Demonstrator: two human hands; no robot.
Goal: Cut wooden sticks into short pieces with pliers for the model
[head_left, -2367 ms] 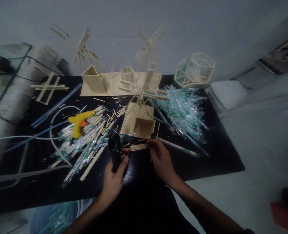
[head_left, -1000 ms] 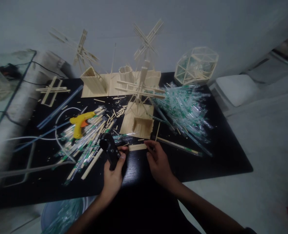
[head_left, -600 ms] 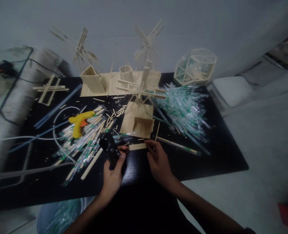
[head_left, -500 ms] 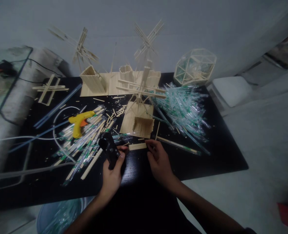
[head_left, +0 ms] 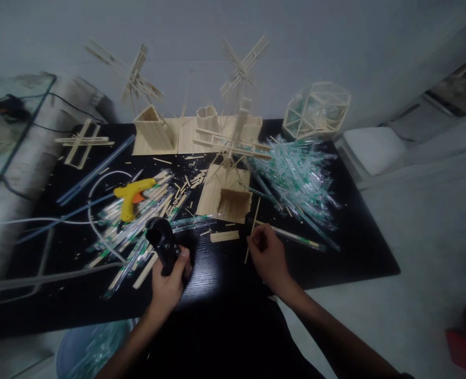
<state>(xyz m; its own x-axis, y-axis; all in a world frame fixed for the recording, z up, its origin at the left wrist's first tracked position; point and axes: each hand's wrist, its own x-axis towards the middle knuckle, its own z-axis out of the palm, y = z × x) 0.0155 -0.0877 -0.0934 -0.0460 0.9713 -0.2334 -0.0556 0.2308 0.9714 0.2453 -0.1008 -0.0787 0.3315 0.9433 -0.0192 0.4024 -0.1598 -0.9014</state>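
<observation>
While the left hand point(head_left: 168, 284) grips a black handheld tool point(head_left: 165, 246), the right point(head_left: 270, 258), apart, has bent fingers; hold on the adjacent thin pale stick point(head_left: 253, 223) cannot be told.
Just beyond, short pale wooden sticks point(head_left: 225, 236) lie aligned, separate from the model; wrapped sticks point(head_left: 138, 226) lie unused; the pale windmill-like model point(head_left: 212, 202) has blades mounted; farther back, a pale wooden tower point(head_left: 156, 131) stands assembled.
</observation>
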